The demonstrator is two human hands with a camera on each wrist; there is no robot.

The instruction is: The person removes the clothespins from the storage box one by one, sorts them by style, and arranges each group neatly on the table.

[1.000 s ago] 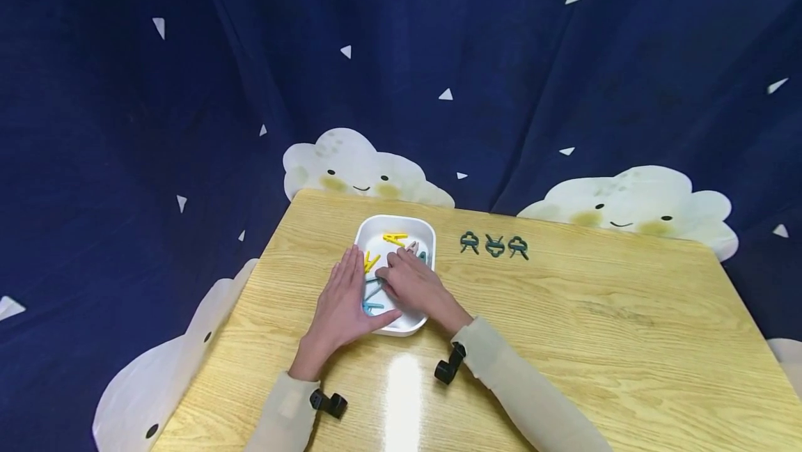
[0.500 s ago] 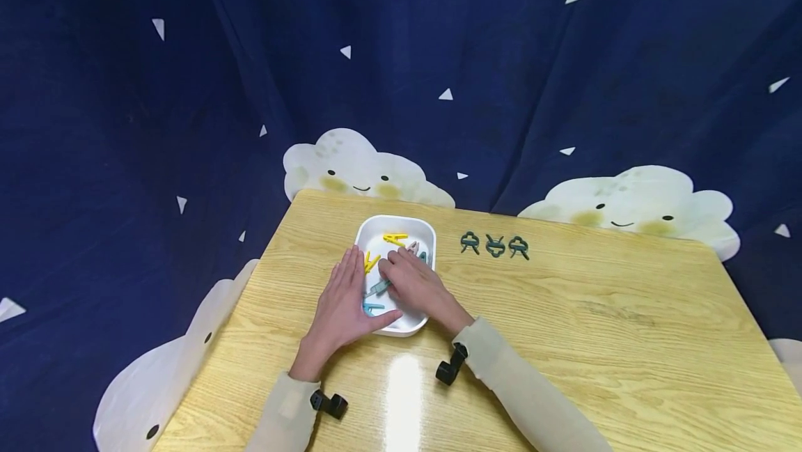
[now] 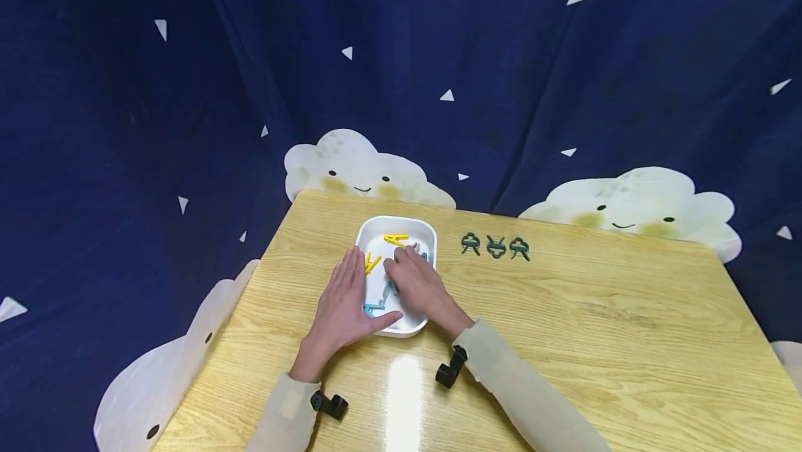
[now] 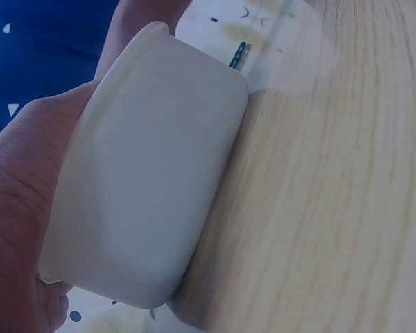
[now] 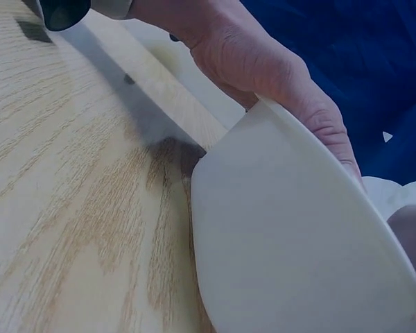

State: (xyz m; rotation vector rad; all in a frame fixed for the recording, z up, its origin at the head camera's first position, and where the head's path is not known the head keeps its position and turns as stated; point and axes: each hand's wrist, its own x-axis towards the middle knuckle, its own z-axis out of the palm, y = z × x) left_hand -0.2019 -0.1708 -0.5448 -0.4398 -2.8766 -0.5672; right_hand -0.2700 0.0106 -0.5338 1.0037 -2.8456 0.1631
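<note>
In the head view a white plastic bin [image 3: 396, 221] stands on the wooden table with several small clips in it. My left hand [image 3: 341, 302] lies along the bin's left rim, fingers straight, thumb stretched over the near rim. My right hand [image 3: 418, 283] reaches inside with bent fingers; the fingertips are hidden, so I cannot tell whether they pinch a clip. A grey-teal clip [image 3: 387, 291] lies right by that hand, close to a light-blue clip [image 3: 374, 308]. Two yellow clips [image 3: 396, 239] and a pale pink clip [image 3: 415, 247] also show. Both wrist views see only the bin's outer walls.
Three dark green cloud-topped clips [image 3: 496, 247] lie in a row on the table [image 3: 601, 326], right of the bin; the middle one is turned the other way. A dark blue curtain [image 3: 401, 76] with clouds hangs behind the table.
Inside the bin the grey-teal clip has turned and slid toward the light-blue clip as my right fingers moved slightly right. My left hand has stayed in place.
</note>
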